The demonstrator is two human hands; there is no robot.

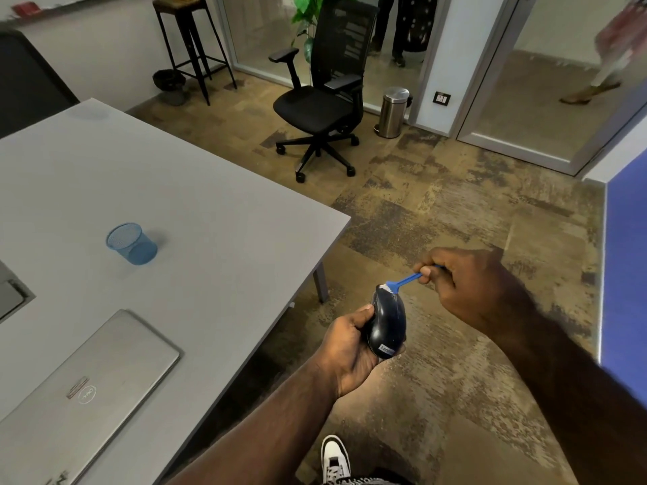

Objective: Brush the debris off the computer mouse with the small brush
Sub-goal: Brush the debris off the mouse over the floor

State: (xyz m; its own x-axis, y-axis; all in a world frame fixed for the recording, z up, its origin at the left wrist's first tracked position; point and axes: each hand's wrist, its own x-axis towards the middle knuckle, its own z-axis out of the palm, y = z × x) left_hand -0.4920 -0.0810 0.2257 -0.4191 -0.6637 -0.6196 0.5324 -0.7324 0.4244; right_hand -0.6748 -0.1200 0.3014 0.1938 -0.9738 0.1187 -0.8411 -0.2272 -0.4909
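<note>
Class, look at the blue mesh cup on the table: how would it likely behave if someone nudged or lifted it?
The mesh cup is open wire mesh, so it is probably light for its size. It stands upright on the table, wider at the rim than the base, so a high push might tip it. Once on its side, its round wall would likely roll.

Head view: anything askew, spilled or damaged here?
Nothing stands out. The left hand holds the mouse over the floor, the right hand has the brush on its far end.

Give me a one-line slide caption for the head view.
Left hand holds a dark glossy computer mouse while the right hand sweeps a small blue plastic brush across its front end.
</note>
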